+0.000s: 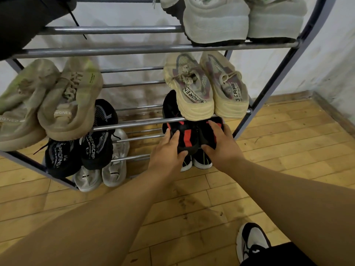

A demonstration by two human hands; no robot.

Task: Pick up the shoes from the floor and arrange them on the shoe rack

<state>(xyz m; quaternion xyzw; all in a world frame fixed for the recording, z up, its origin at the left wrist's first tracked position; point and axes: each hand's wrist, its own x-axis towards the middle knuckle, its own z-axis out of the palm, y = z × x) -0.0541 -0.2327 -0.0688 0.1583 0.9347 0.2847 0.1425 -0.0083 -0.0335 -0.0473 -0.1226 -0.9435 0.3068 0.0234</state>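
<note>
A pair of black shoes with red stripes point(189, 137) sits on a lower tier of the metal shoe rack point(134, 49), at its right side. My left hand point(169, 150) grips the heel of the left shoe of that pair. My right hand point(219, 143) holds the right shoe's heel, fingers over its top. Just below them, a black pair with white soles and yellow lines point(197, 162) pokes out of the bottom tier.
Cream shoes point(207, 89) sit just above my hands. Beige-green shoes point(51, 100), black patterned shoes point(80, 152) and white shoes point(103, 173) fill the rack's left side. Pale sneakers point(230, 20) rest on top. My own black-and-white shoe point(251, 240) stands on the wooden floor point(192, 208).
</note>
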